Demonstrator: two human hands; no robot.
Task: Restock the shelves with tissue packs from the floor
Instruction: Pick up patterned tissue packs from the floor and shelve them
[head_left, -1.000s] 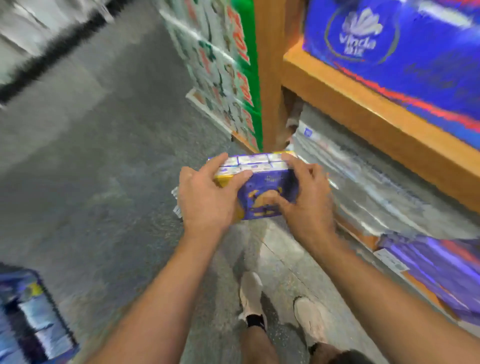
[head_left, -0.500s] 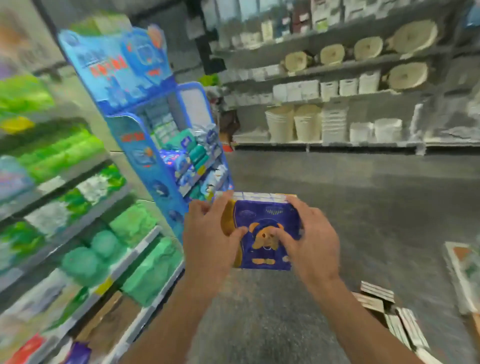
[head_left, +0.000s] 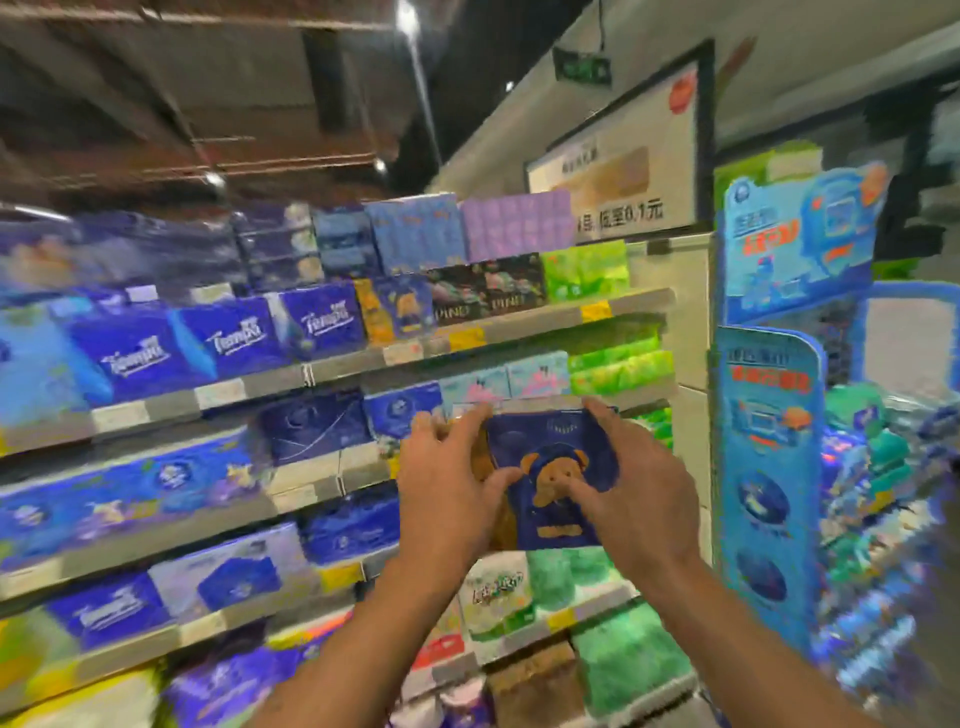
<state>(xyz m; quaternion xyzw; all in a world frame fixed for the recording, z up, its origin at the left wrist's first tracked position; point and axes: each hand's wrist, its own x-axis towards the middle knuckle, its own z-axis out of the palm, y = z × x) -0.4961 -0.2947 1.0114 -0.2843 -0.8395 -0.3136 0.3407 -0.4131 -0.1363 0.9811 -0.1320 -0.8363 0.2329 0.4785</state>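
Observation:
A dark blue tissue pack (head_left: 550, 470) with a brown bear print is held up in front of the shelves at chest height. My left hand (head_left: 447, 493) grips its left side and my right hand (head_left: 634, 499) grips its right side, thumbs on the printed face. A matching bear pack (head_left: 400, 309) stands on the upper shelf (head_left: 519, 325) above and to the left. The whole view is blurred.
Several grey shelves (head_left: 156, 415) are filled with blue, purple and green tissue packs. A blue cardboard display stand (head_left: 769, 467) stands at the right, close to my right arm. A framed sign (head_left: 618, 171) hangs above the shelf end.
My view has swung from the floor up to the shelves. Both hands have lifted the bear pack from low down to shelf height, keeping the same grip.

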